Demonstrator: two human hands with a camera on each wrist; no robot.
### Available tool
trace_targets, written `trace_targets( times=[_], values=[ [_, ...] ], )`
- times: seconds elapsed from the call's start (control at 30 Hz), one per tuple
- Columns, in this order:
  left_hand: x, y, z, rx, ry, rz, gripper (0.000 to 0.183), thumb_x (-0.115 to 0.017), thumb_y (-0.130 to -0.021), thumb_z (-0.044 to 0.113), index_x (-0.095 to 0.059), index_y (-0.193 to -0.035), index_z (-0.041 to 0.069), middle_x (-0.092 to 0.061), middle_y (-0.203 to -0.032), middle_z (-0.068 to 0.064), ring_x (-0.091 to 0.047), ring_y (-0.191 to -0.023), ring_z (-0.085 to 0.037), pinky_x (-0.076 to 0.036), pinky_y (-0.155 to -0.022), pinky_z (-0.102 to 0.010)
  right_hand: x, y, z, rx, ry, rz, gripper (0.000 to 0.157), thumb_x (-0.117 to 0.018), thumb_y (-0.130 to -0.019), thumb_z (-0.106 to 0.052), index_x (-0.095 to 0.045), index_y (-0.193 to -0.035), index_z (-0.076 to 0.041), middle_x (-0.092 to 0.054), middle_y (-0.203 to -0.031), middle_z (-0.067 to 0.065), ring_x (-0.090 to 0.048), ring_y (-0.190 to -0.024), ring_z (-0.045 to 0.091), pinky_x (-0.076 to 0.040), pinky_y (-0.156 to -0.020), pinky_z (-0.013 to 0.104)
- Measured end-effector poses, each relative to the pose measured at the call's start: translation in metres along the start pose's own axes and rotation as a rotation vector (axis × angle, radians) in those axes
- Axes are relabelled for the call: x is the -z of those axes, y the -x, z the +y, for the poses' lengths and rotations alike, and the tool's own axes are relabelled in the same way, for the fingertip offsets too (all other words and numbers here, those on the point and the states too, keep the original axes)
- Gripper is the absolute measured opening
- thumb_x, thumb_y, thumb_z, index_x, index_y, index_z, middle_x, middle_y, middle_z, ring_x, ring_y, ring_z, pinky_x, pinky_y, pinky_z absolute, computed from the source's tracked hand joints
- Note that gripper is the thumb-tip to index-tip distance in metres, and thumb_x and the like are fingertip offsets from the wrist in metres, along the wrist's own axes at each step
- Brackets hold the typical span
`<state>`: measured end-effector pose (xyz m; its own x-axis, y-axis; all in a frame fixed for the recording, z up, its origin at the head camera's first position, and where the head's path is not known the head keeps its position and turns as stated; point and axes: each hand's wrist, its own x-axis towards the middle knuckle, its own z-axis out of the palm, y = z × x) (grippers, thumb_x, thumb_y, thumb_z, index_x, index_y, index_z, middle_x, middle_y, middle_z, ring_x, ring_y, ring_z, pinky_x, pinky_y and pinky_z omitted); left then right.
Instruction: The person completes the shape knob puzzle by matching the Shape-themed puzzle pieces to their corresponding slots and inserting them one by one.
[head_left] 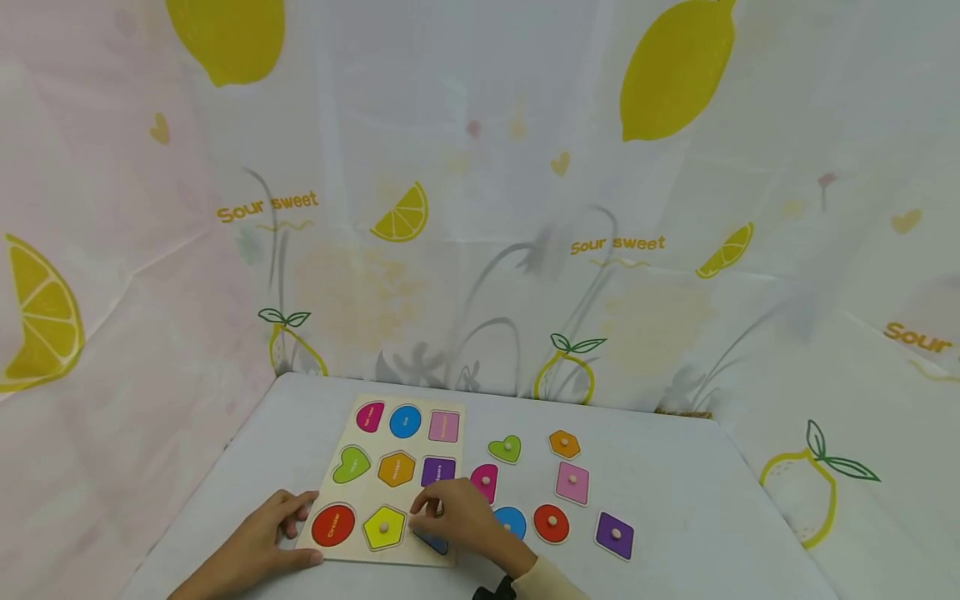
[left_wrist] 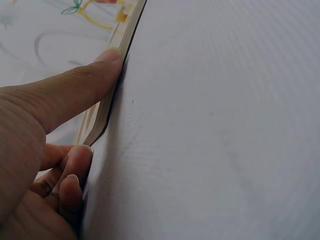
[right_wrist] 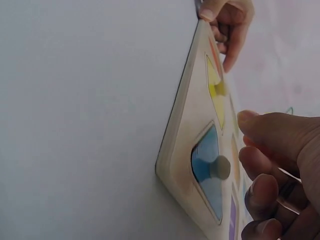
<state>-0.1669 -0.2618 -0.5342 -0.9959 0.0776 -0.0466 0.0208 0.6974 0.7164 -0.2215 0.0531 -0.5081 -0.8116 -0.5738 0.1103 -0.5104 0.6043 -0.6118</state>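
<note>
Left hand (head_left: 255, 537) grips the puzzle board (head_left: 360, 496) by its near-left corner, fingers curled. Right hand (head_left: 457, 517) is loosely curled, holding nothing, just over the board's near-right corner, where the blue piece (right_wrist: 206, 172) sits. Yellow pentagon's (head_left: 384, 537) in the board's near-middle slot, red knobbed circle (head_left: 552, 533) right of the board.

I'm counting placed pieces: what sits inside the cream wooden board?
Inside the board: one yellow pentagonal knobbed piece and one angular blue knobbed piece. The recess bottoms beneath both are covered.
</note>
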Motion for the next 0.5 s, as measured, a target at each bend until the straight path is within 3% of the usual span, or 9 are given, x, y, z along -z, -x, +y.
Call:
trace_targets(
  times=[0.5],
  values=[
    [-0.001, -0.003, 0.001, 0.039, -0.001, -0.003, 0.098, -0.099, -0.06, 0.037, -0.059, -0.14, -0.004, -0.045, -0.092, -0.002, -0.046, -0.085, -0.016, -0.042, -0.066, -0.024, 0.036, 0.036, 0.037, -0.041, -0.059, 0.104, 0.008, -0.082, -0.09, -0.021, -0.078, -0.093, -0.015, -0.058, -0.071, -0.016, -0.051, -0.065, 0.001, -0.047, -0.061, 0.019]
  ],
)
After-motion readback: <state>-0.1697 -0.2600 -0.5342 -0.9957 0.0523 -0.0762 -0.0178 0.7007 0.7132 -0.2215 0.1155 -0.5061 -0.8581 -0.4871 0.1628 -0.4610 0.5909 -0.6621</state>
